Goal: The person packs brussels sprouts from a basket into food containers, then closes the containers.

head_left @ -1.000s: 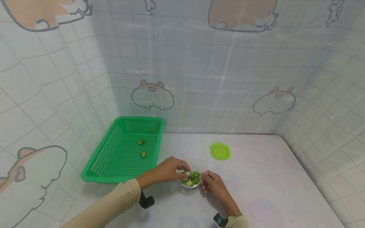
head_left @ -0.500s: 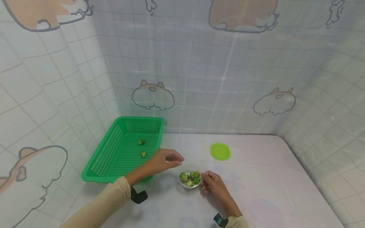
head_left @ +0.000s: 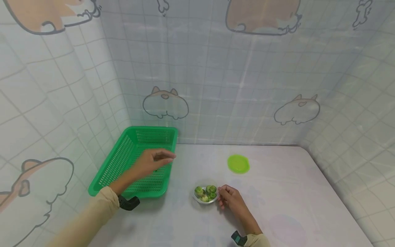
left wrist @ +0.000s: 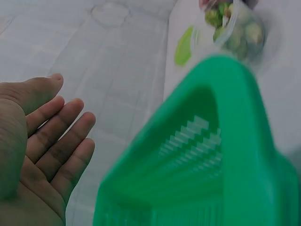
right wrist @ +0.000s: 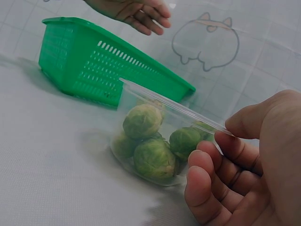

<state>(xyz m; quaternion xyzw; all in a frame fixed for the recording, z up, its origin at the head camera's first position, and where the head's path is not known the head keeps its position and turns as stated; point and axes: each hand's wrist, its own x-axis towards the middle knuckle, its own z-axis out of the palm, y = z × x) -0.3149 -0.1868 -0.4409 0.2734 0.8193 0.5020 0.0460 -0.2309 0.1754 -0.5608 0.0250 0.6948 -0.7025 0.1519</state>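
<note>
My left hand (head_left: 152,161) hovers above the green plastic basket (head_left: 106,164), fingers relaxed and holding nothing; the left wrist view shows the same hand (left wrist: 51,141) with its fingers spread a little. In the head view it covers most of the Brussels sprouts in the basket. With thumb and forefinger, my right hand (head_left: 232,200) pinches the rim of a clear plastic tub (head_left: 204,202) that stands on the table. Several Brussels sprouts (right wrist: 155,157) lie inside the tub, seen through its wall in the right wrist view.
A light-green lid (head_left: 238,164) lies flat on the white table (head_left: 277,192), behind the tub and to its right. Fabric walls (head_left: 210,103) with cartoon prints close off the back and both sides. The basket stands against the left wall.
From the tub, where its fingers were at the sprouts, my left hand has drawn away left and up to a place over the basket. My right hand keeps its pinch on the tub rim.
</note>
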